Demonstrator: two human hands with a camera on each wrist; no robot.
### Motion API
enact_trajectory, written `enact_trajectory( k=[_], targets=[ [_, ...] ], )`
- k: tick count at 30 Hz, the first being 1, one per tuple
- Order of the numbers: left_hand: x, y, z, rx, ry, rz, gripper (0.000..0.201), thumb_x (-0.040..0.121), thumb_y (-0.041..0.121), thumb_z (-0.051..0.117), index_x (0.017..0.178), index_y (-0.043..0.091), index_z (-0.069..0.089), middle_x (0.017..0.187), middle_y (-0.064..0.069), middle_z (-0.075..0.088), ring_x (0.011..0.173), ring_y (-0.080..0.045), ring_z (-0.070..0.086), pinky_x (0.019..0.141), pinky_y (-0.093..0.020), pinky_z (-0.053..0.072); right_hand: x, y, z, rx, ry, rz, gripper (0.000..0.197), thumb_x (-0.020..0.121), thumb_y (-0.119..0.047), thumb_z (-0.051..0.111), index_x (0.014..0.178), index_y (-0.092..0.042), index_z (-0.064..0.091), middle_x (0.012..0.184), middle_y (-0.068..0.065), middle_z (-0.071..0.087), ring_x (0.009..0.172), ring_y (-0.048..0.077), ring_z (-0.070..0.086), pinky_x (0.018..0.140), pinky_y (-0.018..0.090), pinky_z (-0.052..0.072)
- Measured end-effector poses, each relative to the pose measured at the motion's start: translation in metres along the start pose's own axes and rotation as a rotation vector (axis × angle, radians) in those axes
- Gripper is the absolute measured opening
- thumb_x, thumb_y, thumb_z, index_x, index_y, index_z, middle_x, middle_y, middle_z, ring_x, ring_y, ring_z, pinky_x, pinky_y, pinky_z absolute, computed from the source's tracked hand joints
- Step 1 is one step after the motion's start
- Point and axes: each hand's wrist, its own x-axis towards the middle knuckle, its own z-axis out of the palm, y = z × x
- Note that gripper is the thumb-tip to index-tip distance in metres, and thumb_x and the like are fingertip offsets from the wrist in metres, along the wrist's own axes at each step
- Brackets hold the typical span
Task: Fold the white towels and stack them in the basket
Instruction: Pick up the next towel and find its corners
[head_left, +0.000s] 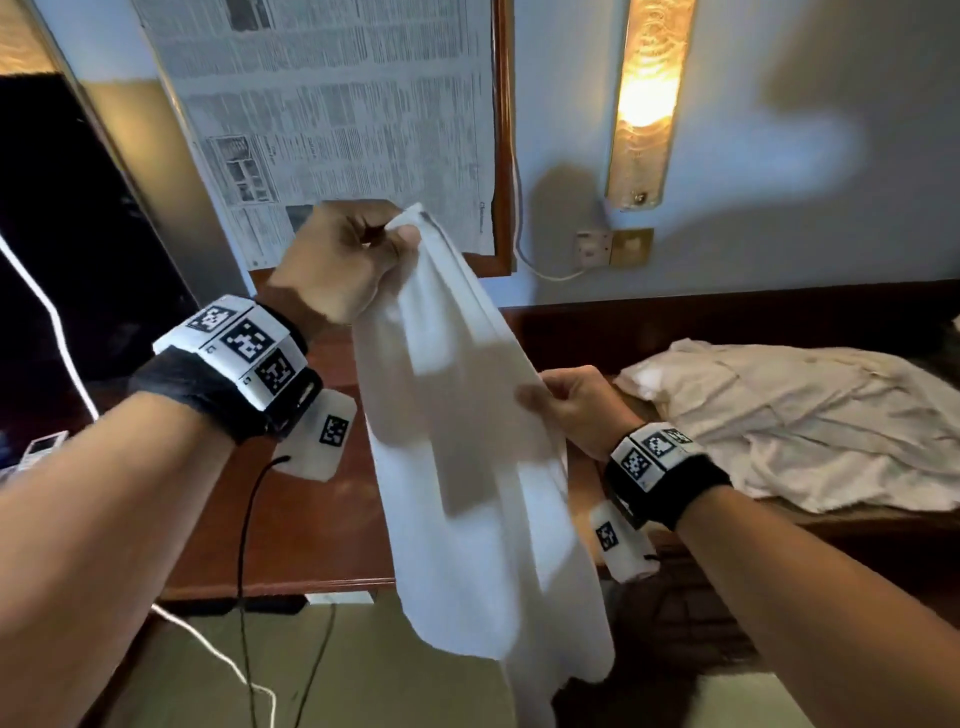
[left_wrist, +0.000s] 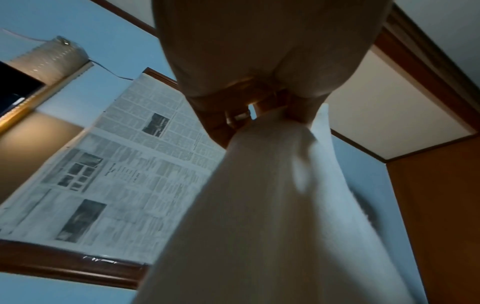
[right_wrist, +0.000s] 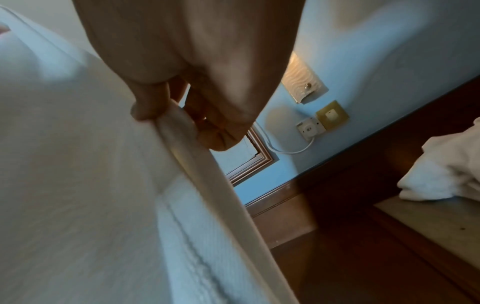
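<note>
A white towel (head_left: 467, 441) is held up in the air in front of a wooden desk (head_left: 322, 519), hanging down in loose folds. Its top corner is pinched by the curled fingers of the left hand (head_left: 343, 260), raised high. Lower down, its right edge is gripped between thumb and fingers of the right hand (head_left: 576, 405). A heap of crumpled white towels (head_left: 789, 421) is seen to the right. A lit wall lamp (head_left: 649, 98) glows above.

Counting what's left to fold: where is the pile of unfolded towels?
In the head view, the towel pile lies crumpled at right, beyond the right hand, below the lit wall lamp.
</note>
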Motion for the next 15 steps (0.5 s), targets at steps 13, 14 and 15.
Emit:
enact_trajectory(
  k=[13, 14, 15],
  targets=[
    [-0.027, 0.000, 0.004, -0.063, 0.244, -0.104, 0.022, 0.099, 0.033, 0.061, 0.083, 0.022, 0.070, 0.086, -0.006, 0.062, 0.078, -0.016, 0.056, 0.072, -0.033, 0.047, 0.011, 0.080, 0.024, -0.299, 0.092, -0.278, 0.011, 0.088, -0.006, 0.062, 0.086, -0.010, 0.072, 0.064, 0.003, 0.065, 0.055, 0.022, 0.056, 0.056, 0.033, 0.044],
    [-0.029, -0.001, 0.005, -0.078, 0.263, -0.101, 0.021, 0.099, 0.032, 0.061, 0.081, 0.025, 0.070, 0.088, -0.008, 0.062, 0.079, -0.017, 0.056, 0.072, -0.033, 0.046, 0.011, 0.089, 0.023, -0.369, 0.111, -0.271, 0.016, 0.084, -0.002, 0.062, 0.071, -0.011, 0.066, 0.054, 0.000, 0.055, 0.049, 0.023, 0.048, 0.050, 0.033, 0.038],
    [-0.031, -0.002, 0.004, -0.101, 0.278, -0.116, 0.020, 0.099, 0.030, 0.061, 0.082, 0.027, 0.070, 0.090, -0.009, 0.063, 0.080, -0.018, 0.057, 0.072, -0.033, 0.047, 0.011, 0.098, 0.021, -0.431, 0.139, -0.240, 0.027, 0.079, -0.001, 0.060, 0.057, -0.015, 0.054, 0.047, -0.005, 0.041, 0.046, 0.022, 0.037, 0.047, 0.032, 0.030]
  ],
)
